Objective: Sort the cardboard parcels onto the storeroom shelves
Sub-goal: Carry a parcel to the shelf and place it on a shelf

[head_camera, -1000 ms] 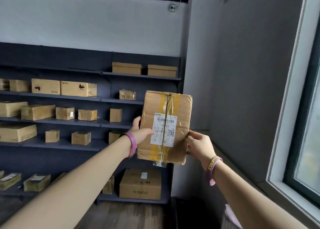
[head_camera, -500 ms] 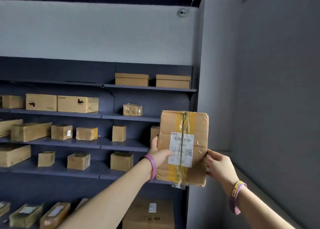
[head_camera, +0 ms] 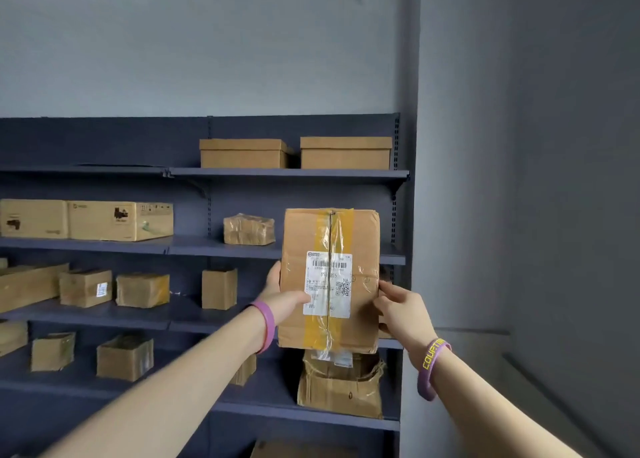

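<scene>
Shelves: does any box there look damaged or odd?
Yes. The torn box on the lower right shelf is crumpled and split open at the top, with ragged flaps. The held parcel is creased but taped shut. The other boxes look intact.

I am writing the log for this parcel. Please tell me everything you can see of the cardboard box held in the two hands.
The parcel is a brown cardboard box, creased and dented, held upright before the shelves. Yellowish clear tape runs down its middle seam, and a white shipping label with barcode and QR code is stuck across it. The left hand grips its left edge, thumb on the label; the right hand grips its right edge.
</scene>
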`<move>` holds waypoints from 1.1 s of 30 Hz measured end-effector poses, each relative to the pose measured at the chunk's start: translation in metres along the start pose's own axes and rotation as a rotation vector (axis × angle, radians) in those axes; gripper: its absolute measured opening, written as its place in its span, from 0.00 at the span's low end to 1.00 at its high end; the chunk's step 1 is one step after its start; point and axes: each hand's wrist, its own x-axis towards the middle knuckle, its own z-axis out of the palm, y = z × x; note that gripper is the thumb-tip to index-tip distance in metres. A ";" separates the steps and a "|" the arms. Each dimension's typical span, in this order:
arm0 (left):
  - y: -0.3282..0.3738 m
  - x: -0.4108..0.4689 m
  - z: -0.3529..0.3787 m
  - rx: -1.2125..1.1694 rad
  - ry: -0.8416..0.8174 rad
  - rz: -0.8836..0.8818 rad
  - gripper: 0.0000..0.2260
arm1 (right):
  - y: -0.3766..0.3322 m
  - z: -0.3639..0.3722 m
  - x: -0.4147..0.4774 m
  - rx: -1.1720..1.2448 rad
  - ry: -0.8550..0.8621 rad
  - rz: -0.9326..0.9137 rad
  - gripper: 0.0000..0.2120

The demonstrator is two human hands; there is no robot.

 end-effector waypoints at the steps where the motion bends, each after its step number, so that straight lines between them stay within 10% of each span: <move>1: -0.001 0.016 0.001 0.005 0.005 0.001 0.37 | 0.004 0.003 0.016 -0.006 -0.006 0.000 0.19; 33: -0.047 0.497 0.029 0.038 -0.056 0.061 0.32 | 0.091 0.102 0.460 -0.180 0.218 -0.122 0.20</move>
